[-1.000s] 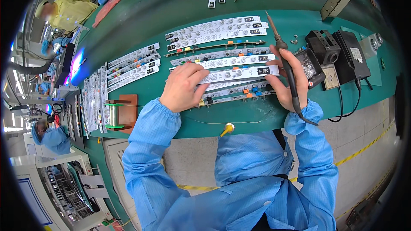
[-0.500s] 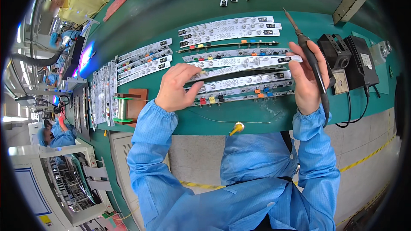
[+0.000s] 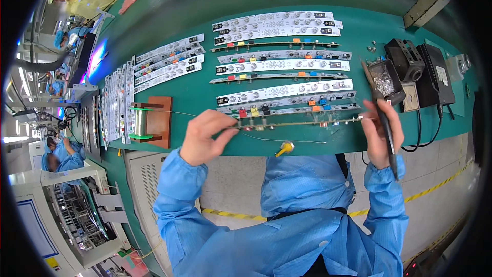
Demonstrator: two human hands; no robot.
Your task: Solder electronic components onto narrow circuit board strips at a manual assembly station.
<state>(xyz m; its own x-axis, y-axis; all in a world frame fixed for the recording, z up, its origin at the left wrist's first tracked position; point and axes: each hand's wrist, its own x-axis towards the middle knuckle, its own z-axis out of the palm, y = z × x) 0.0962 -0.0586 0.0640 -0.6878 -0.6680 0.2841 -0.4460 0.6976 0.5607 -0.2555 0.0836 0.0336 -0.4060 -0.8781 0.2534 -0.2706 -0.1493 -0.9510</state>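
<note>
Held strip board (image 3: 294, 123): turned from face-up to edge-on
Both hands (image 3: 204, 136): nearer the table (image 3: 251, 147) edge
Soldering iron (image 3: 377, 96): tip drawn back

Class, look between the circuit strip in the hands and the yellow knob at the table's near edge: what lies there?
The head view shows a thin wire on the green table, between the circuit strip and yellow knob.
</note>
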